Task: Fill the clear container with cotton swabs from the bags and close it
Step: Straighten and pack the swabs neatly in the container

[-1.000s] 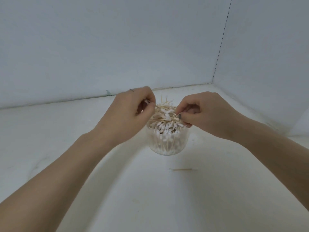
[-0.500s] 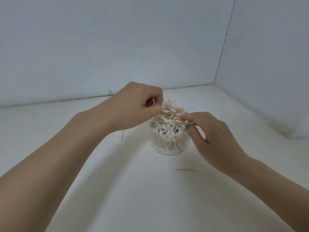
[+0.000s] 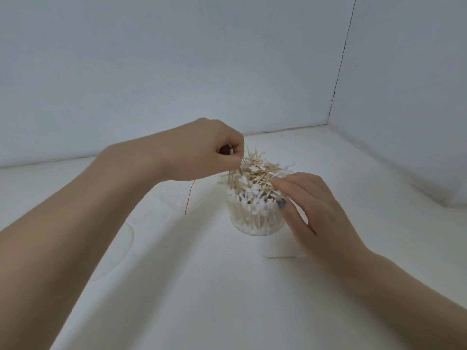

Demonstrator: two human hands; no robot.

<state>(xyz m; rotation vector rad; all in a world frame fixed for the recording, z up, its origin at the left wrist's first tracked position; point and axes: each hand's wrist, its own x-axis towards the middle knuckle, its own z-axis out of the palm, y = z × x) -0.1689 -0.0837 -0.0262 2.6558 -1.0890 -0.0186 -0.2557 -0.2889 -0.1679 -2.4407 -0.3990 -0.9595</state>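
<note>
A clear round container (image 3: 255, 221) stands on the white surface, packed with wooden-stick cotton swabs (image 3: 257, 173) that pile up above its rim in a loose heap. My left hand (image 3: 202, 150) hovers over the container's left rim, fingers pinched on several swabs that point down into it. My right hand (image 3: 310, 205) rests against the container's right side, fingers spread, fingertips touching the heap and the rim. No lid sits on the container.
One loose swab (image 3: 284, 257) lies on the surface in front of the container. A clear plastic bag with a red strip (image 3: 188, 198) lies left of the container, partly under my left arm. Walls meet in a corner at the back right.
My right hand let go of the swabs on top and dropped to the container's right side. My left hand moved slightly right over the rim, still pinching swabs.
</note>
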